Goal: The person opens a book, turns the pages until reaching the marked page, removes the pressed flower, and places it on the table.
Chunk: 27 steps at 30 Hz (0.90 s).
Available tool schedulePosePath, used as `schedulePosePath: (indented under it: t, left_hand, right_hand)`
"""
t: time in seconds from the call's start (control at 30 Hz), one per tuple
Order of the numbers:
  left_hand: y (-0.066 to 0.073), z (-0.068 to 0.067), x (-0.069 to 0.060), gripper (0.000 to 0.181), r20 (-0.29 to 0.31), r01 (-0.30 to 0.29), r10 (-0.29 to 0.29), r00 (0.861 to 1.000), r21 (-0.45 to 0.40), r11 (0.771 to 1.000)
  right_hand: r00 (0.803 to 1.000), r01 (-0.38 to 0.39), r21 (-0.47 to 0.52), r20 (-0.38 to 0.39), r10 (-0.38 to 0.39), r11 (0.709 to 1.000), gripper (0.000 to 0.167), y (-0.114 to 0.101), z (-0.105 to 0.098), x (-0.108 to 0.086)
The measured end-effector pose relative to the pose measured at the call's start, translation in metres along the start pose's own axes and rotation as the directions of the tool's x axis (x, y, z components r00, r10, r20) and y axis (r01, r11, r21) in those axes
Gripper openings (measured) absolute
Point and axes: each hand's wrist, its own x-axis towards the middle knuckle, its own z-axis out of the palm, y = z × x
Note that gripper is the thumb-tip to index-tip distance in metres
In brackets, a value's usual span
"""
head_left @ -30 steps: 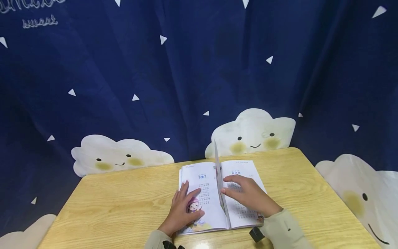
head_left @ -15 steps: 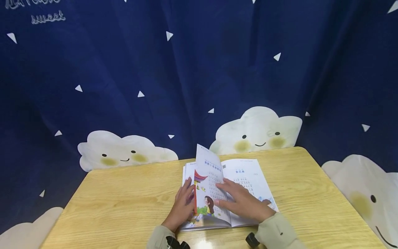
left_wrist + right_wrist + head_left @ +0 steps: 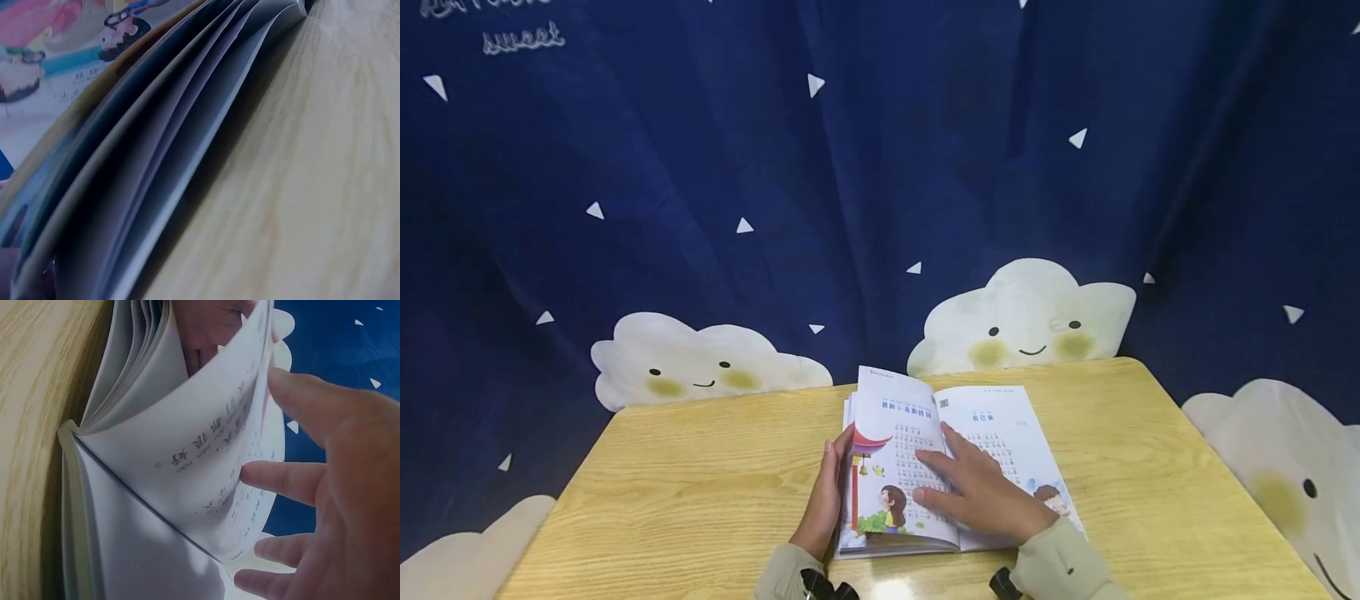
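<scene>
An illustrated book (image 3: 992, 406) with Chinese text lies spread on the wooden table. One page (image 3: 898, 408), with a red roof and a long-haired figure, stands curved up over the left half. Across that page my right hand (image 3: 981, 492) stretches its fingers, which touch the printed side; the right wrist view shows these fingers (image 3: 284, 478) extended and spread. My left hand (image 3: 822, 496) is upright along the book's left edge, its visible fingers fairly straight. The raised page hides its thumb side. Several fanned page edges (image 3: 187, 144) fill the left wrist view.
The light wooden table (image 3: 700, 483) extends on both sides of the book. Behind it hangs a dark blue curtain (image 3: 880, 167) with white triangles and smiling clouds. Dark wrist devices (image 3: 1002, 583) sit at the sleeves near the table's front.
A page that stood upright at the spine has swung left and lowered over the left half. My right hand moved with it; my left hand shifted from the left page to the book's outer edge.
</scene>
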Motion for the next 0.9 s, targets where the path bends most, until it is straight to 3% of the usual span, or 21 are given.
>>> schedulePosePath:
  t: [0.2,0.37,0.63,0.9]
  left_hand:
    - [0.0,-0.002,0.001,0.073,0.006,0.035,-0.035,0.999,-0.016,0.999]
    - [0.0,-0.002,0.001,0.066,-0.031,0.059,-0.058,0.998,0.024,0.998]
    - [0.0,-0.002,0.0,0.059,-0.035,0.052,-0.051,0.998,0.024,0.998]
    - [-0.001,-0.002,0.002,0.057,-0.032,0.016,-0.014,0.999,0.05,0.999]
  right_hand:
    - [0.999,-0.021,-0.06,0.043,0.023,0.998,0.066,-0.004,0.002,0.004]
    - [0.993,-0.054,-0.099,0.098,0.064,0.994,0.069,-0.009,0.001,0.007]
    - [0.987,-0.083,-0.151,0.125,0.102,0.985,0.067,-0.011,0.003,0.009]
    - [0.991,-0.051,-0.153,0.115,0.069,0.987,0.064,-0.01,0.002,0.007]
